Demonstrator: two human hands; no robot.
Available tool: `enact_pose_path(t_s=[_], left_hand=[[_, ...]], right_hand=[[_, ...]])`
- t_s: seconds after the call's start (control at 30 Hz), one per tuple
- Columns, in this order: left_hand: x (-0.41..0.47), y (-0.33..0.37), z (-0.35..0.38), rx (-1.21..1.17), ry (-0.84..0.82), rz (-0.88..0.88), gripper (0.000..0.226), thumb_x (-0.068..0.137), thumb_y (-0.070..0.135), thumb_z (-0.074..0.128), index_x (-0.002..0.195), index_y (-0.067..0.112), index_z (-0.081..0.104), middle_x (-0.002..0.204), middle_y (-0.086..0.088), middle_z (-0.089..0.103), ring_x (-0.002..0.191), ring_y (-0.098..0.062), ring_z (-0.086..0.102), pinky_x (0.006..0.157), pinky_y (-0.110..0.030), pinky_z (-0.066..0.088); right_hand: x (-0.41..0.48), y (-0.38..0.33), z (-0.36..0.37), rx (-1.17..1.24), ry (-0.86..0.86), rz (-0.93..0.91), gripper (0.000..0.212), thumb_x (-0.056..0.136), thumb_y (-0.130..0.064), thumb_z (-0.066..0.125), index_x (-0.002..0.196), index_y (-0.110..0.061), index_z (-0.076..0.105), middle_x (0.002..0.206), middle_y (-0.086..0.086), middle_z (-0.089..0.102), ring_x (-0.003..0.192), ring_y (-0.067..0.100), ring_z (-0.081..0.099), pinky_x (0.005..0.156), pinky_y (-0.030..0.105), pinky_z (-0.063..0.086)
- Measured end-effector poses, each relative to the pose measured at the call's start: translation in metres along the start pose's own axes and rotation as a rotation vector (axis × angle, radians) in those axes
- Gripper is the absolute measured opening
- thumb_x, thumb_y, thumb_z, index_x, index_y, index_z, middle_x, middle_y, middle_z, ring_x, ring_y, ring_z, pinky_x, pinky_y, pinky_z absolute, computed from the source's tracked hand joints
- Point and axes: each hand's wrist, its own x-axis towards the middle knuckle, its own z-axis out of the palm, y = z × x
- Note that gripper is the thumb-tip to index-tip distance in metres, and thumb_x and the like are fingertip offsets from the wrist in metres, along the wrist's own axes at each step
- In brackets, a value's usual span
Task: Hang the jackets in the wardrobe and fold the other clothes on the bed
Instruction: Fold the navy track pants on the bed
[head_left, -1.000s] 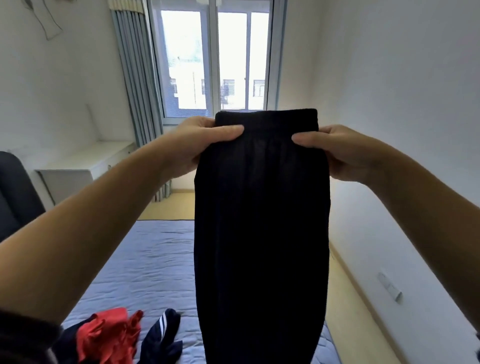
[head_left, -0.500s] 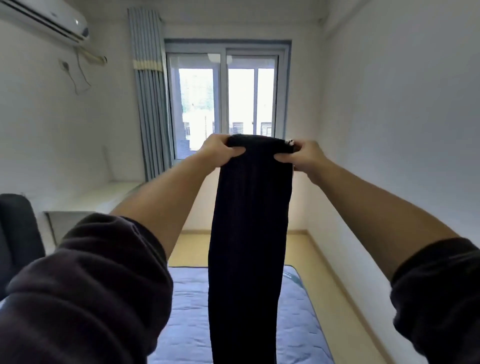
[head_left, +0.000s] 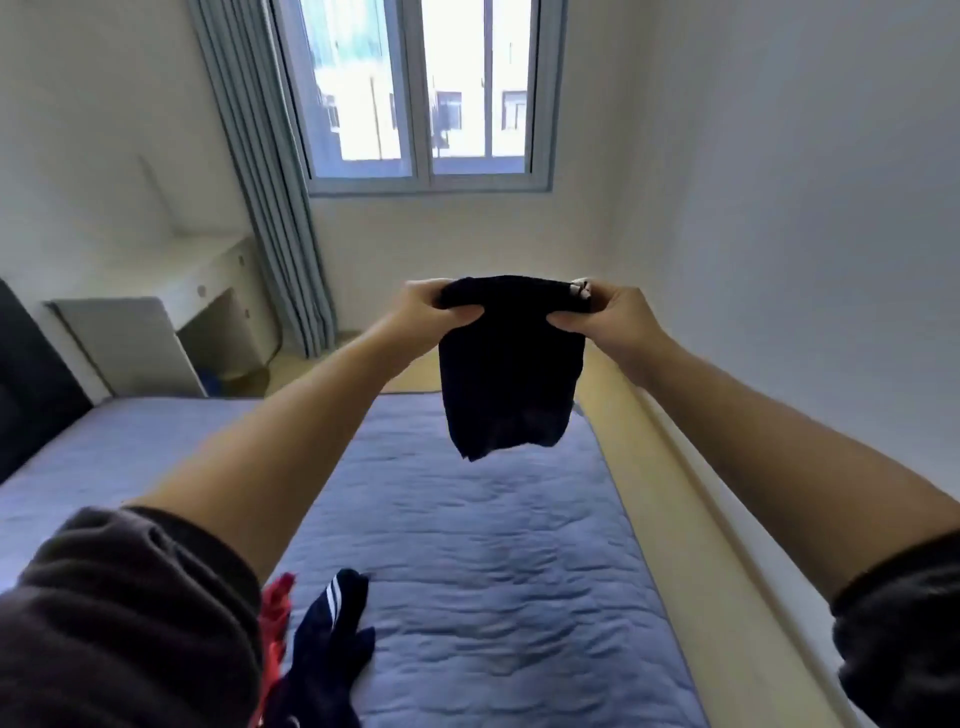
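Left hand (head_left: 434, 306) and right hand (head_left: 608, 317) pinch a black garment's (head_left: 511, 374) top edge; its type is unclear, hanging above the bed (head_left: 467, 545).

White walls (head_left: 779, 156) enclose the room, and a two-pane window (head_left: 426, 93) in the far wall admits bright daylight, with a grey-blue curtain (head_left: 270, 208) drawn to its left. A white desk (head_left: 171, 306) stands against the left wall near the curtain. Pale yellow flooring (head_left: 660, 478) runs between the right wall and the mattress edge.
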Motion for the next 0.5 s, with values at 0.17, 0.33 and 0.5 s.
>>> enact_pose_path(t_s=[0.17,0.33,0.5], left_hand=[[-0.099,-0.142,0.069,-0.035,-0.106,-0.235,0.022,0.083,-0.003,0.066,0.097,0.014,0.067,0.077,0.005,0.065,0.061,0.006,0.06,0.061,-0.013,0.048],[-0.226,-0.253,0.129,-0.09,-0.278,-0.501,0.026,0.083,-0.013,0.061,0.101,0.004,0.066,0.077,0.002,0.065,0.059,0.006,0.061,0.061,-0.009,0.046],[-0.322,-0.319,0.159,-0.063,-0.472,-0.763,0.013,0.084,-0.003,0.065,0.094,0.003,0.069,0.083,-0.007,0.067,0.076,-0.011,0.061,0.075,-0.026,0.051]], right_hand=[[-0.104,0.153,0.032,0.03,-0.038,0.228,0.025,0.074,0.008,0.072,0.083,-0.014,0.069,0.073,-0.007,0.067,0.068,0.004,0.061,0.068,0.021,0.051],[-0.238,0.279,0.07,0.058,-0.113,0.543,0.026,0.073,0.017,0.068,0.086,-0.005,0.066,0.062,-0.005,0.065,0.055,0.007,0.057,0.061,0.028,0.049],[-0.348,0.339,0.088,0.078,-0.189,0.799,0.026,0.075,0.016,0.067,0.097,0.003,0.065,0.075,0.006,0.062,0.055,0.004,0.057,0.061,0.025,0.049]])
